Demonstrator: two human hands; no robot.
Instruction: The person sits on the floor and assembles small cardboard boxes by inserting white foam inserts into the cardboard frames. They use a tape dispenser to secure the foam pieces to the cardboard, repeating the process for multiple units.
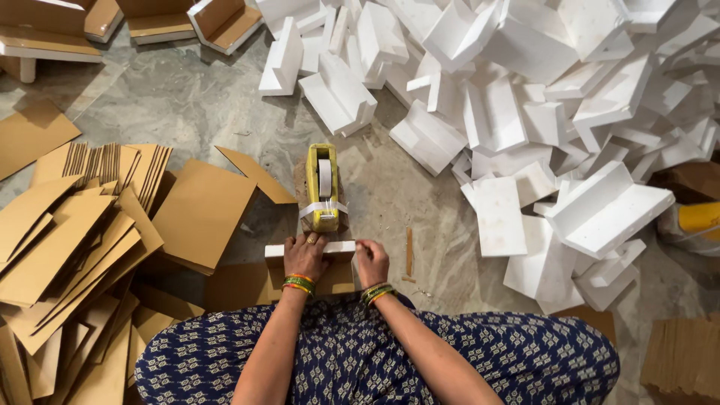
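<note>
I sit on the floor with a white foam piece backed by brown cardboard (335, 264) in front of my knees. My left hand (304, 255) presses on top of the foam piece near its left end. At its right end my right hand (372, 262) grips the edge, fingers curled. Just beyond the piece stands a yellow tape dispenser (323, 187) with a roll of clear tape, a strip hanging across its front. Both wrists wear green and orange bangles.
A large heap of white foam corner pieces (525, 97) fills the right and back. Brown cardboard sheets (75, 240) lie piled at the left. Finished foam-and-cardboard pieces (157, 22) sit at the back left. A small wooden stick (409, 251) lies by my right hand.
</note>
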